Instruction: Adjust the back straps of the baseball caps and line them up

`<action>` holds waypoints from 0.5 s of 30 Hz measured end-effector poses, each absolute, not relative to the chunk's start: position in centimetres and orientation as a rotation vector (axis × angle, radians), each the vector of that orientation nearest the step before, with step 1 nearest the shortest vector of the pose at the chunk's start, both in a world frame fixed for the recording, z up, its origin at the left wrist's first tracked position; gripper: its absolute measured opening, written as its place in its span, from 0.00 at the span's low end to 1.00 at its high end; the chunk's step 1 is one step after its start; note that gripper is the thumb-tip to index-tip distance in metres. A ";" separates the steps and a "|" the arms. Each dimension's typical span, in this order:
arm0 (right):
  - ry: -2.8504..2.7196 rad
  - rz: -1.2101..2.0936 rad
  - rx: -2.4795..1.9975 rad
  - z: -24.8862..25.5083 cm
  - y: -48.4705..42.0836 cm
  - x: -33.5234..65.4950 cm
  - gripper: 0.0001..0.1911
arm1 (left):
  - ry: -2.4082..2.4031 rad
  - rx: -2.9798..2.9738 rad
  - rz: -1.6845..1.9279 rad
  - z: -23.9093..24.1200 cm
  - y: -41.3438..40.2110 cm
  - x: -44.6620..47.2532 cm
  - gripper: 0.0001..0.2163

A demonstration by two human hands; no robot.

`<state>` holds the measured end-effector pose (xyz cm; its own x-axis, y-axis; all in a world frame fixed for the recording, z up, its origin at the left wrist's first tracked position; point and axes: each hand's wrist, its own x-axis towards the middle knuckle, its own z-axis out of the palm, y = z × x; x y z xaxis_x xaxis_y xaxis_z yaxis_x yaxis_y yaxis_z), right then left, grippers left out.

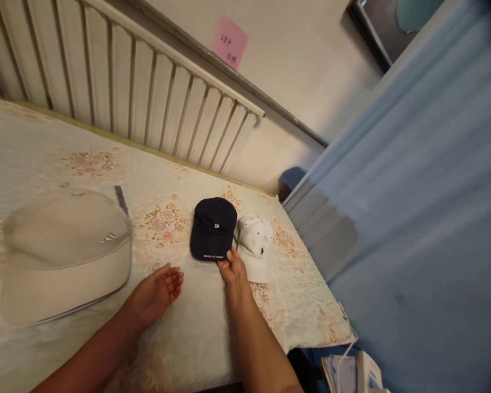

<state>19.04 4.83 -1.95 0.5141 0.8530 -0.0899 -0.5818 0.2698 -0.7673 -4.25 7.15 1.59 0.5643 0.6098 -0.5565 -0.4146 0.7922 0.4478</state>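
A black baseball cap [214, 229] with a small white emblem and lettering along its brim lies near the middle of the bed. My right hand [233, 267] pinches the right corner of that brim, thumb on top. Right beside it, partly behind my hand, is a white baseball cap [255, 243] with a small dark logo. My left hand [159, 289] hovers over the sheet left of the black cap, palm turned inward, fingers loosely curled and holding nothing. Farther left sits a large-looking beige baseball cap [65, 251] with a three-stripe logo.
The bed [204, 322] has a pale floral cover. Behind it run a white radiator [139, 93] and a pipe along the wall, with a pink note [229, 42] above. A blue curtain [413, 207] hangs at right. A white cable and boxes [368, 374] stand at lower right.
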 end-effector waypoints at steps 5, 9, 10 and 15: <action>-0.402 1.010 -0.850 -2.6 3.2 19.0 0.20 | 0.770 0.289 0.593 1.8 6.9 -4.1 0.07; -0.331 0.985 -0.907 -2.4 2.2 18.8 0.20 | 0.770 0.300 0.587 1.9 6.7 -3.9 0.07; -0.318 0.980 -0.918 -2.4 2.0 18.7 0.20 | 0.770 0.300 0.585 1.9 6.7 -3.9 0.07; -0.251 0.967 -0.977 -2.5 1.3 18.4 0.21 | 0.766 0.305 0.576 1.7 6.6 -3.8 0.07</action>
